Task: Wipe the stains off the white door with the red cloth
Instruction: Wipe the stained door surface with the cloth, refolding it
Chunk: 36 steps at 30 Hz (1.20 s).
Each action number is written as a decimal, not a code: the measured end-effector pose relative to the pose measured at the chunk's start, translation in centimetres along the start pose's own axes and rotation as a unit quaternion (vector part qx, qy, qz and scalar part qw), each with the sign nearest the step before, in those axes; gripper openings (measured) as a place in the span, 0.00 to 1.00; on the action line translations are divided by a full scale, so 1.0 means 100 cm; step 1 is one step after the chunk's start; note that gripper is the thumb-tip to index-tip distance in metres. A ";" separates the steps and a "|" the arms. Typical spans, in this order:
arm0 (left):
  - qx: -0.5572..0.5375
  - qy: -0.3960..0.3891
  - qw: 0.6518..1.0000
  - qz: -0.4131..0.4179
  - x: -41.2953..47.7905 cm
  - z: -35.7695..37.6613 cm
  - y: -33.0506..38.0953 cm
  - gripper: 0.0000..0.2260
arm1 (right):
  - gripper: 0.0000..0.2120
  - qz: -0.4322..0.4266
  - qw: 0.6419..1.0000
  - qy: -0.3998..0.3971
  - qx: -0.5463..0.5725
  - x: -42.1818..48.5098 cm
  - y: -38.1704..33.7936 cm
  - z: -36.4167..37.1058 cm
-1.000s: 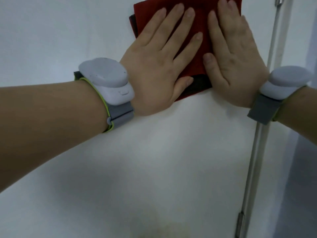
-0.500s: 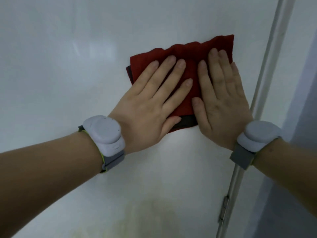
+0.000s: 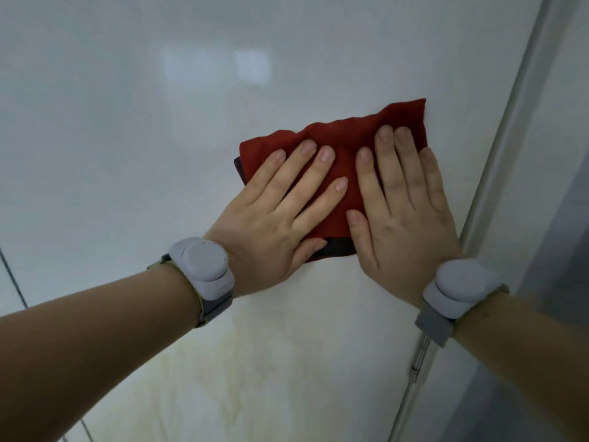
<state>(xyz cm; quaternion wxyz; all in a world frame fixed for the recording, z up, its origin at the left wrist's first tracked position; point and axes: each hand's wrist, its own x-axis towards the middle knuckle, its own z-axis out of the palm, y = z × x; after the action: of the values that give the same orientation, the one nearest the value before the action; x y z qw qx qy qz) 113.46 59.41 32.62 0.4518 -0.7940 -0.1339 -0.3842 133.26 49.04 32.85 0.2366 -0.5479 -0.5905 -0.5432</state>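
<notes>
A folded red cloth with a dark underside lies flat against the white door. My left hand presses on the cloth's left half, fingers spread and flat. My right hand presses on its right half, palm down beside the left one. Both hands cover the cloth's lower part; its wrinkled top edge shows above the fingertips. A faint yellowish stain spreads over the door below my wrists.
The door's right edge runs diagonally close to my right hand, with a metal hinge low on it. A grey wall lies beyond. Grey bands sit on both wrists. Tile seams show at the far left.
Both hands and the cloth sit lower in view than before, and the cloth's top edge is now in sight. More of the yellowish stain shows below the wrists.
</notes>
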 end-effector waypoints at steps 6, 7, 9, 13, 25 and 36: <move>-0.006 -0.017 1.000 0.007 -0.029 0.009 0.013 0.32 | 0.30 0.008 1.000 -0.017 0.004 -0.028 -0.020 0.010; -0.006 -0.018 1.000 0.006 -0.032 0.010 0.015 0.32 | 0.30 0.007 1.000 -0.019 0.005 -0.032 -0.022 0.011; -0.011 -0.024 1.000 0.009 -0.042 0.012 0.019 0.33 | 0.31 0.008 1.000 -0.025 0.009 -0.040 -0.029 0.014; -0.003 -0.033 0.999 0.033 -0.052 0.013 0.015 0.33 | 0.30 0.008 1.000 -0.018 0.009 -0.047 -0.039 0.018; 0.016 0.008 0.997 0.075 0.023 -0.021 -0.074 0.32 | 0.31 0.016 1.000 0.010 -0.002 0.055 -0.007 -0.013; 0.061 0.060 0.994 0.064 0.087 -0.065 -0.201 0.31 | 0.31 -0.010 0.996 0.082 -0.030 0.209 0.003 -0.038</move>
<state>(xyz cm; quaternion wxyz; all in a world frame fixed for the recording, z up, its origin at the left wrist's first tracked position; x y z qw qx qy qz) 104.83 64.09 53.30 0.5304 -0.7473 -0.0787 -0.3926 126.30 53.71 52.38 0.2620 -0.5024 -0.5583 -0.6060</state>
